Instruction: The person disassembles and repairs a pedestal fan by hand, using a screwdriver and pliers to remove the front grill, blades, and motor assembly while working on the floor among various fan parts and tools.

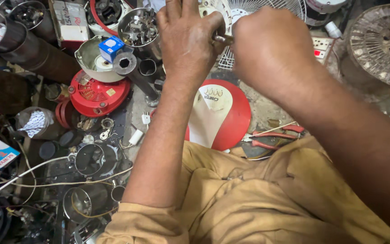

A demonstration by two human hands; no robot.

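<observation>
both hands are raised over a floor crowded with fan parts. the left hand (187, 38) is curled around something its own back hides, and a short brownish metal shaft (223, 39) juts out from under its thumb toward the right hand (271, 47). the right hand is clenched into a fist right at the shaft's far end; whether its fingers actually grip that end, or a tool on it, cannot be told, since only its knuckles and back show. the shaft's visible stub lies between the two hands, touching the left thumb and reaching to the right fist.

the step in hand looks like working on this shaft: one hand steadies the body while the other twists or pulls at the end. that is a judgement from the grips alone. the next move probably calls for a firm counter-hold from the left fingers and force kept in line with the shaft.

the shaft's long axis runs nearly level, left to right across the view, with its free end pointing at the right fist.

beyond the fingers stands a white fan grille (267, 9). below the wrists lies a red-and-white round fan cover (220, 113), and red-handled pliers (274, 138) lie just past it, under the right forearm. well off to the left fingers' outer side sits a red motor housing (98, 95).
</observation>
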